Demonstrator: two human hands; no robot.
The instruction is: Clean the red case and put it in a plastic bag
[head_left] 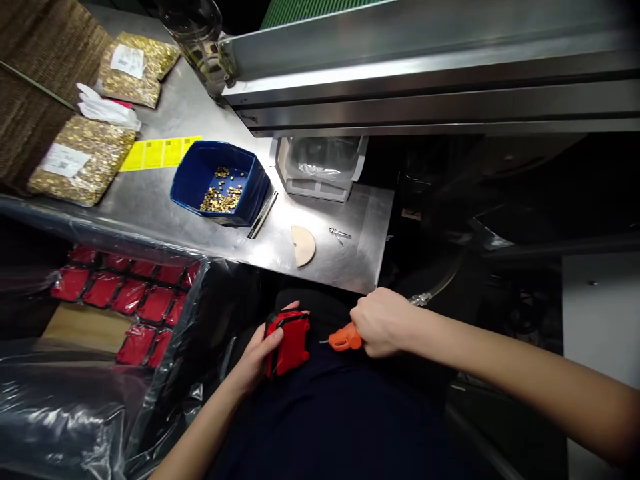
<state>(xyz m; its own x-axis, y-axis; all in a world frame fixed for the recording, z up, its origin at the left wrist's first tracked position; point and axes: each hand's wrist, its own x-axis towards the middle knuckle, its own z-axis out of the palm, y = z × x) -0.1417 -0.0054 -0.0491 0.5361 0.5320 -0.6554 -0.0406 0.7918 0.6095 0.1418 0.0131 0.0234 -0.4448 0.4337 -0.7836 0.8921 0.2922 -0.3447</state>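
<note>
My feed, catalogued by size, each placed from the blue bin (220, 180): steel table (360, 213), beneath it; plastic-lined carton (60, 393) of red pieces (130, 297), below and left; two bags of brass parts (80, 160), left and beyond; the bin itself, holding loose brass bits; right hand (383, 323), below and right, clenched round the orange tool (345, 339); left hand (257, 357), straight below over the lap, grasping the red casing (289, 343); tool tip just beside the casing, contact unclear; wooden half-disc (303, 245), right; tweezers (340, 233), farther right.
</note>
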